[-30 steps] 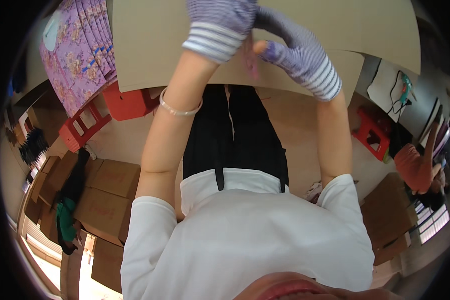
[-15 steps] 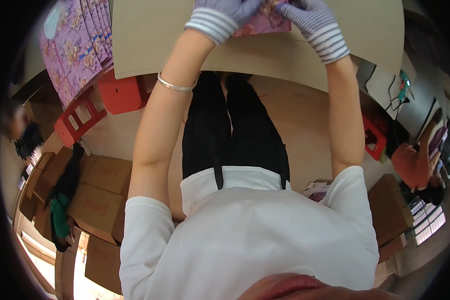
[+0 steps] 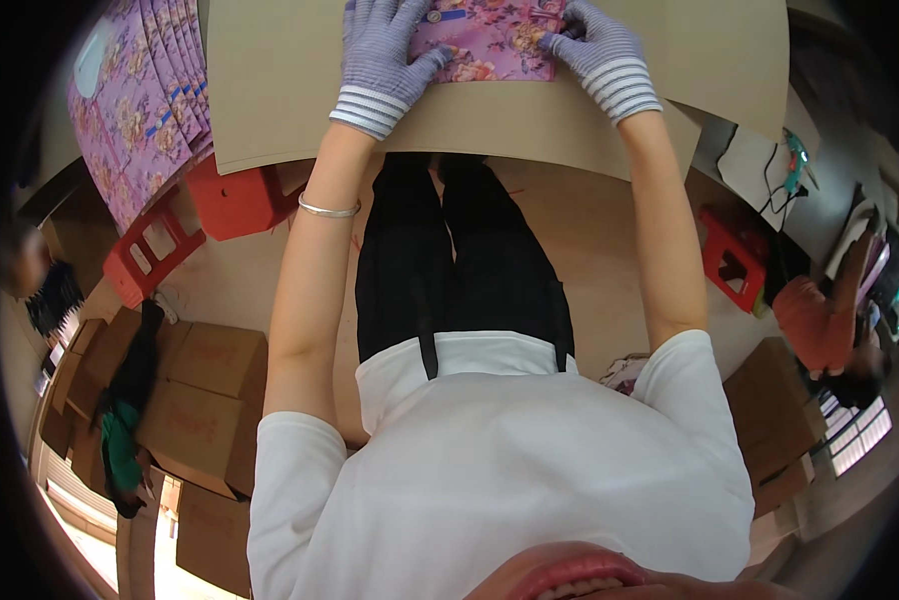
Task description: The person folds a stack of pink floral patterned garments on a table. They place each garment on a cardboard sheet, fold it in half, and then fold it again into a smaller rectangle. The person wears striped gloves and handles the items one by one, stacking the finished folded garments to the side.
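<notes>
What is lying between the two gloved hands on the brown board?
In the head view, a purple flowered sheet lies between the left hand and right hand; both press on it.

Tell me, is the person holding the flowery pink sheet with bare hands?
No, both the left hand and the right hand wear striped knit gloves as they press on the flowery pink sheet.
</notes>
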Demonstrator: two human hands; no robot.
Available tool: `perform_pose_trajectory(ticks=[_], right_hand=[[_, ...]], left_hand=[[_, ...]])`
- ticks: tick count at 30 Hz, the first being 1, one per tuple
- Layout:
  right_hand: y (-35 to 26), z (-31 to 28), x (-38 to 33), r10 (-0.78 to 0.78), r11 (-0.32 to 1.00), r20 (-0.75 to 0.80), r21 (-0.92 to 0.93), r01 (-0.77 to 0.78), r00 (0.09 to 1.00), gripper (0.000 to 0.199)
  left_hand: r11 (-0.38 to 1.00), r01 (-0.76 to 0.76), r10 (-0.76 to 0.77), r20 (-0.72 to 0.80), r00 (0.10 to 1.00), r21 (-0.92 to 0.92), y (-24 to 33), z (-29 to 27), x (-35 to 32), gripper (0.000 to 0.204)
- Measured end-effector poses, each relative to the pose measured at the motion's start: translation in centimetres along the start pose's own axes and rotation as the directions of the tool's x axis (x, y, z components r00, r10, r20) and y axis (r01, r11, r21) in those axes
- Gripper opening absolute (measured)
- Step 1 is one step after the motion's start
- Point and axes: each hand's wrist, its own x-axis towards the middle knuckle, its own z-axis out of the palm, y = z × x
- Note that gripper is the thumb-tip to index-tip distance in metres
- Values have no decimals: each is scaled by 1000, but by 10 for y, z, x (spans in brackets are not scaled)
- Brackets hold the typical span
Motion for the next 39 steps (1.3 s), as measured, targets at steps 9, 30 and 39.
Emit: perform_pose_trajectory(ticks=[9, 30, 39], right_hand=[[-13, -1, -5, -64, 989, -75, -138, 53, 995, 28], [-15, 0, -4, 27, 991, -57, -131, -35, 998, 29], [2, -5, -5, -20, 1000, -20, 6, 20, 1000, 26]], left_hand=[[998, 53, -54, 48, 997, 24, 1, 1, -2, 89], [985, -148, 140, -87, 986, -88, 48, 7, -74, 35], [981, -177, 170, -83, 982, -80, 43, 11, -76, 40]])
